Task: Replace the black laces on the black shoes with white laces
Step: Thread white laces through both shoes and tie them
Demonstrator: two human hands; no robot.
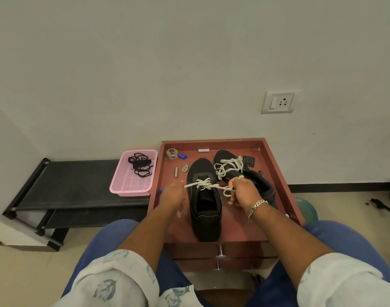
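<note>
Two black shoes stand on a reddish-brown cabinet top. The near shoe points away from me and has a white lace crossed through its eyelets. My left hand grips one end of that lace, pulled to the left. My right hand holds the other end in a loop at the right. The far shoe lies to the right behind my right hand, with a white lace loosely bunched on it. The black laces lie in a pink basket.
The pink basket sits on a low black rack left of the cabinet. Small items lie at the cabinet top's back: a tape roll, a blue cap, metal pieces, a small black case. A wall socket is above.
</note>
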